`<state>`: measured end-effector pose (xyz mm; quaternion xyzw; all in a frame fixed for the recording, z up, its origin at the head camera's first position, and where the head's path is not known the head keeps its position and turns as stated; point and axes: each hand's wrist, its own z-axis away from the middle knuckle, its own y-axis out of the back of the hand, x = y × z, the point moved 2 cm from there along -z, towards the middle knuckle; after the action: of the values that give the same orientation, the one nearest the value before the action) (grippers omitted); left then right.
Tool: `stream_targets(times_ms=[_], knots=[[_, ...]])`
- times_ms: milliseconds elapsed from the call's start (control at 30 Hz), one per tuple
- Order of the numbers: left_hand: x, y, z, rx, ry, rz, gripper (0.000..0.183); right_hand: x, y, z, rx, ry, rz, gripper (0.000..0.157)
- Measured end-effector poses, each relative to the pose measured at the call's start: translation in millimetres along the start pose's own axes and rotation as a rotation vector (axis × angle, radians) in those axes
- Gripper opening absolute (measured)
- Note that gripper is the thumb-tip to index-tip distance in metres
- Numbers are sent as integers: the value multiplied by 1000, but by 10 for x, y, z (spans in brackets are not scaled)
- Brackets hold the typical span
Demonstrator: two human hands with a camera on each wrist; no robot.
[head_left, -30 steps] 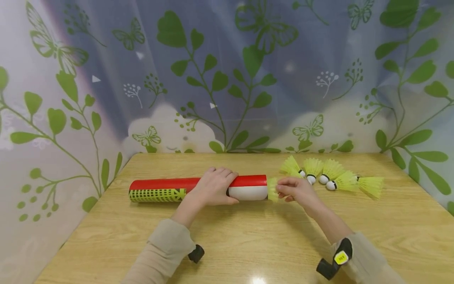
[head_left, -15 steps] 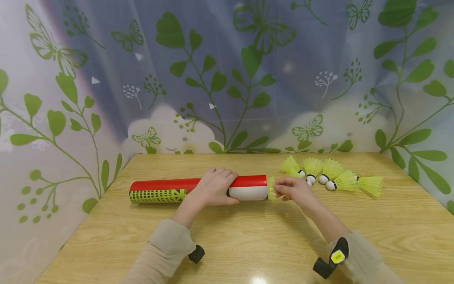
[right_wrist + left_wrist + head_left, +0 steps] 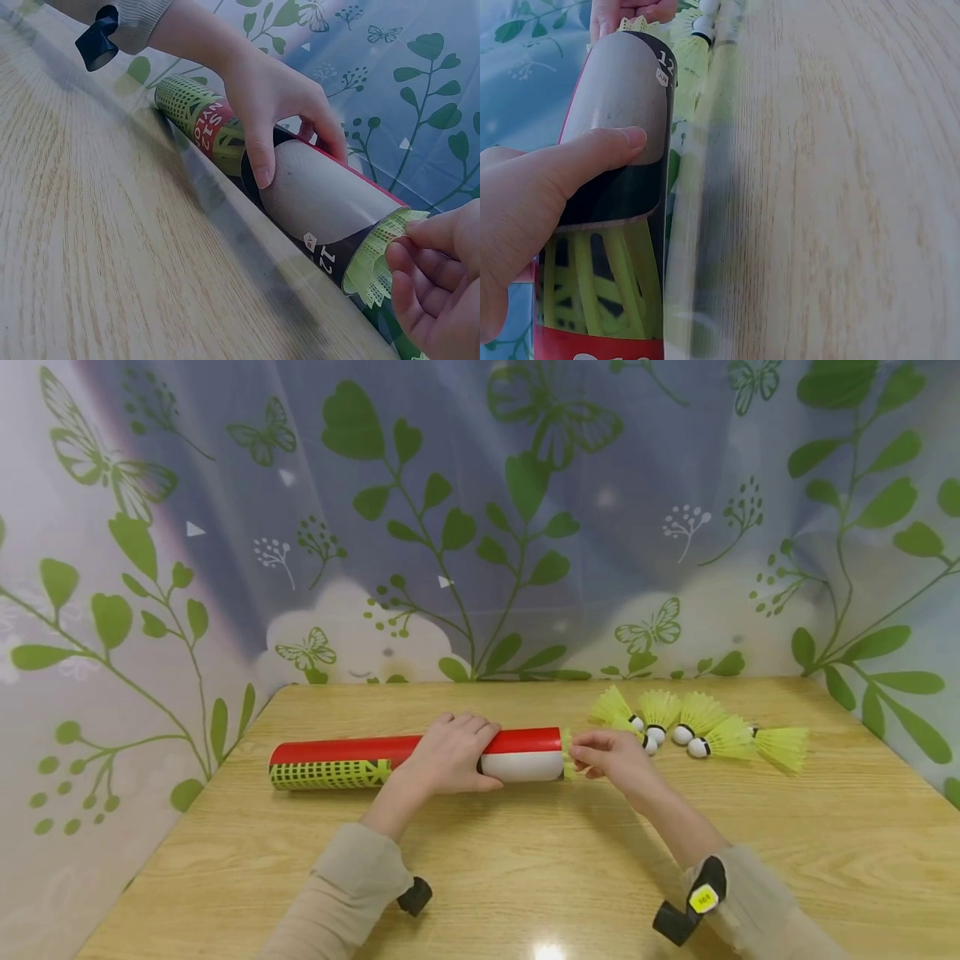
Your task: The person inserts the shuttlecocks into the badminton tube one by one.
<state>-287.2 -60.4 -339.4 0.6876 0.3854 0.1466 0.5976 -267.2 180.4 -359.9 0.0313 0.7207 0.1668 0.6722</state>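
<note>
A long red, white and black shuttlecock tube (image 3: 522, 767) lies on its side on the table, one panel printed with a yellow-green mesh pattern. My left hand (image 3: 453, 756) grips it from above around the middle, its thumb (image 3: 600, 154) along the near side. At the tube's right end, the yellow skirt of a shuttlecock (image 3: 375, 262) sticks out a little, its base hidden inside. My right hand (image 3: 618, 764) pinches the skirt's edge between thumb and fingertips, as the right wrist view shows.
Several yellow shuttlecocks (image 3: 716, 737) with white bases lie in a loose group on the wooden table (image 3: 480, 868), behind and right of my right hand. A curtain (image 3: 480, 552) with leaf and butterfly prints hangs behind the table's back edge.
My right hand has moved slightly left toward the tube, and the pinched skirt now sticks out less. One more white base shows behind the hand. My left hand keeps its grip.
</note>
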Motion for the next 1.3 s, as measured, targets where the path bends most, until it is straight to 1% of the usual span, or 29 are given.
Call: stream_targets(times_ms=[567, 933, 1300], knots=[[9, -3, 10, 8, 3, -16, 73, 22, -96, -23, 1, 8, -43, 24], [4, 8, 14, 19, 1, -13, 72, 19, -140, -45, 15, 2, -26, 24], [3, 6, 13, 19, 1, 0, 72, 9, -163, -50, 8, 13, -43, 24]])
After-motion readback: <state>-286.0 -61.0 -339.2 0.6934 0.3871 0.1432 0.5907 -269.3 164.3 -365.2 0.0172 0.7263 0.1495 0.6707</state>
